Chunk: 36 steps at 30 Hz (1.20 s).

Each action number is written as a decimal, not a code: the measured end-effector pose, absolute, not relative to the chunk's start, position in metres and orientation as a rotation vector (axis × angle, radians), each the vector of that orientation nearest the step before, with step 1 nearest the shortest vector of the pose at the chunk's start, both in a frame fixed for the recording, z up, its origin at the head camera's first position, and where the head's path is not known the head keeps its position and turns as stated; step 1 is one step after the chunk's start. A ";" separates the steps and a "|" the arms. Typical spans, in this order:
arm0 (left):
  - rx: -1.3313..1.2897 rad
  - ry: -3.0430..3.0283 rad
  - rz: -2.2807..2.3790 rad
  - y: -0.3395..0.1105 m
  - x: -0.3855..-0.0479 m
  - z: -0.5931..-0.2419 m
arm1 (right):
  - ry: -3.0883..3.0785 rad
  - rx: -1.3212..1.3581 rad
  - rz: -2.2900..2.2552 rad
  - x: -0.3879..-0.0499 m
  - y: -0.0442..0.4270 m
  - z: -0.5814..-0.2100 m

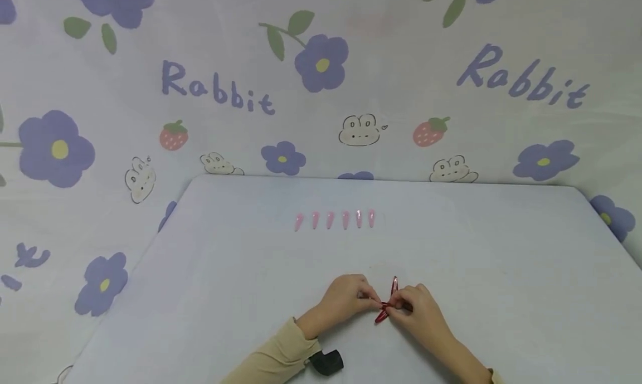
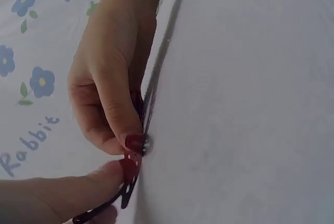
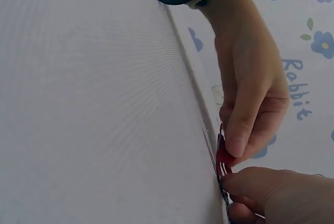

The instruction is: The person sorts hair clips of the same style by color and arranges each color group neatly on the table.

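Observation:
In the head view my left hand (image 1: 346,299) and right hand (image 1: 421,314) meet low over the white table. Their thumbs and fingers pinch a dark red snap hair clip (image 1: 385,304) from both sides. A slim red clip (image 1: 394,284) shows just beyond the right fingertips, and a red clip end (image 1: 381,316) juts out below them. Fingers hide where these red parts join, so I cannot tell whether they are separate clips. Close up, the left wrist view shows red metal (image 2: 131,164) between the two hands.
Several pink hair clips (image 1: 330,220) lie in a spaced row farther back on the white table (image 1: 225,250). A black device (image 1: 327,363) sits by the left cuff. Behind the table hangs a cloth (image 1: 381,83) printed with flowers and rabbits.

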<state>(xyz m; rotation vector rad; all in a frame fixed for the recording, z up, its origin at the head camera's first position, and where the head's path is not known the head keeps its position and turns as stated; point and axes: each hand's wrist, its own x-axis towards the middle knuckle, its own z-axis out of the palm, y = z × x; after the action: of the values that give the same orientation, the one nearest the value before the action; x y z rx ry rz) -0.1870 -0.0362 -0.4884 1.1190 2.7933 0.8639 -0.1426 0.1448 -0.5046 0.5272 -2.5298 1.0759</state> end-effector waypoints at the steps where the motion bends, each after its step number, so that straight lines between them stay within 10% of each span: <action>1: 1.115 2.802 0.787 -0.036 -0.185 -0.484 | -2.526 0.529 1.081 -0.142 0.145 -0.504; 36: 0.182 2.833 1.137 -0.150 -0.250 -0.462 | -2.331 0.614 1.169 -0.140 0.143 -0.510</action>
<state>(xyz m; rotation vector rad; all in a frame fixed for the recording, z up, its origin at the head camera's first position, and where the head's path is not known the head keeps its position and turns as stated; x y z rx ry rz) -0.2497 -0.1501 -0.4624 0.1818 2.8331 1.1374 -0.1401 0.1425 -0.5100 0.6143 -2.3311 1.1689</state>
